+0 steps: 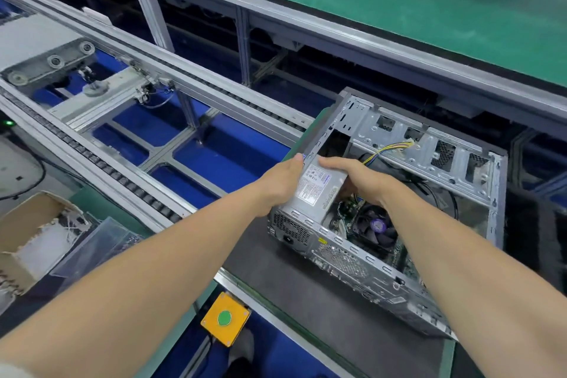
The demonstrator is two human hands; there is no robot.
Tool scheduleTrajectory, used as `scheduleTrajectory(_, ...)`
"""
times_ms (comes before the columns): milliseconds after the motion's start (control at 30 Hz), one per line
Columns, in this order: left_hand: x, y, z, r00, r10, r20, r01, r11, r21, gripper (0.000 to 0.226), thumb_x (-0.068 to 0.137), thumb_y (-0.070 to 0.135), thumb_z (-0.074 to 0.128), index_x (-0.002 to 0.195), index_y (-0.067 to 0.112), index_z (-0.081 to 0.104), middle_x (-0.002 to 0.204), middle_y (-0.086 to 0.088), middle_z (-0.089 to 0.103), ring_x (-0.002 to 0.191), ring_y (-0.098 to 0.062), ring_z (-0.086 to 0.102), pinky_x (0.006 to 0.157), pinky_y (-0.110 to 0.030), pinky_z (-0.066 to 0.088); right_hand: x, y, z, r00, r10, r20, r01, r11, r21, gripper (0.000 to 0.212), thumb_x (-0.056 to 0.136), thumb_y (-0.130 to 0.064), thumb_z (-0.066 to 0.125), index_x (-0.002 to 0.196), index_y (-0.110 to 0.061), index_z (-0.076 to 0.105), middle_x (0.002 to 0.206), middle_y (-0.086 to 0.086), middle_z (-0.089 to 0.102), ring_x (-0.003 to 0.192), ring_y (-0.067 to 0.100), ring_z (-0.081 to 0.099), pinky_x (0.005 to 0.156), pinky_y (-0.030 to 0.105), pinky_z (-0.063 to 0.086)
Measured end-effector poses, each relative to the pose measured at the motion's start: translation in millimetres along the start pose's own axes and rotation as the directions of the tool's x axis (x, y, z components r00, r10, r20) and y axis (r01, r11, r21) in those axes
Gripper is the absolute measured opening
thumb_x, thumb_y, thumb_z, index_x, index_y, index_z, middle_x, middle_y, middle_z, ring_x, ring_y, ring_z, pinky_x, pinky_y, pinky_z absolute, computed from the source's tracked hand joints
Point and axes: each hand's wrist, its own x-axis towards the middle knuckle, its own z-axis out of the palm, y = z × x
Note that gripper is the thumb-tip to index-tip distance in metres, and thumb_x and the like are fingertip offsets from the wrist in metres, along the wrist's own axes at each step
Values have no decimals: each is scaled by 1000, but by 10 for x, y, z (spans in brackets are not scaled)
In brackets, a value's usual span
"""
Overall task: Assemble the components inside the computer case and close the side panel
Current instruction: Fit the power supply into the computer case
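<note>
- The computer case (346,255) lies on its side on a dark mat (306,301) at the bench edge, with the open side up. No side panel is in view.
- The power supply unit (316,193) sits in the rear corner of the case, label up. Its vented face with the mains socket stands at the rear panel.
- The left hand (280,186) clasps the outer edge of the unit where it meets the case wall. The right hand (356,181) curls over the far end and inner side. Both hands grip the unit.
- Judged step: seating the unit against the rear panel. Fastening, cabling and panel closure appear to remain.
- Risk, pinched wiring: the coloured cable bundle (389,147) emerges near the right hand and drapes onto the drive-bay frame. Slack dropping under the unit could be trapped as the unit is pushed home.
- Risk, impact: the CPU cooler fan (374,227) stands just beside the unit's inner side. A slip of the right hand or a dropped corner could strike the fan or the board.
- Risk, misalignment: a tilted unit would leave the socket and screw holes off the rear cut-out.
- Risk, injury: the bare sheet-metal edges next to the left fingers could cut them under sideways force.
- Risk, sliding: a hard push could shift the case on the mat.
</note>
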Motion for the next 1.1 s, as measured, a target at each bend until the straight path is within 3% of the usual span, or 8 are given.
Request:
scheduleTrajectory(400,31,7,-22,1000,-16,15,15,997,70,66,107,60,12,159,25,35,160,-3,43,147,-25,40,123,-45,29,-57,-30,58,999,-24,26,23,999,46,65,78,-80,66,120,-31,76,115,2,78,98,21,72,94,41,47)
scheduleTrajectory(567,-13,40,47,965,189,-179,-53,816,575,49,111,43,16,133,14,49,127,-14,61,114,-39,56,98,-47,44,-301,-115,188,992,-28,-123,31,999,22,57,78,-83,66,103,-36,83,105,-13,80,96,11,72,90,35,46)
scheduleTrajectory(667,22,95,205,907,307,-289,-39,744,667,44,108,47,25,144,25,35,123,-14,59,94,-40,56,75,-43,40,-388,-76,247,935,-77,-347,90,996,21,65,75,-83,70,100,-25,83,111,-8,76,99,14,68,95,41,51)
scheduleTrajectory(700,33,140,277,901,336,-275,-66,731,679,48,107,51,26,152,33,26,128,-13,55,96,-40,57,74,-42,38,-406,-51,262,913,-107,-394,127,991,27,70,79,-79,69,105,-16,83,108,2,78,116,21,67,95,43,53)
scheduleTrajectory(767,59,229,428,895,380,-231,-104,684,722,51,103,58,26,154,53,15,139,-14,44,105,-43,56,76,-43,38,-484,-4,283,886,-142,-441,182,982,49,62,90,-65,66,102,-6,80,86,15,70,77,23,51,83,41,51)
scheduleTrajectory(833,92,287,541,883,424,-203,-97,587,804,49,100,64,28,148,55,26,154,-17,30,117,-45,49,85,-49,41,-584,64,237,864,-154,-479,214,974,74,44,96,-46,64,94,-5,79,92,29,70,86,39,67,85,45,55)
scheduleTrajectory(967,131,265,605,893,418,-168,-22,412,911,51,89,76,37,118,37,51,170,-7,5,125,-45,41,89,-52,40,-883,215,80,842,-192,-504,179,981,-76,24,95,-29,65,90,-14,82,89,11,80,95,34,76,92,55,61)
scheduleTrajectory(1100,164,310,638,893,418,-168,-34,434,900,37,89,57,51,111,28,56,168,-10,10,139,-45,32,103,-55,31,-1225,327,-50,852,-212,-479,120,969,-215,25,96,-27,64,92,-8,81,90,10,80,94,32,76,92,52,61)
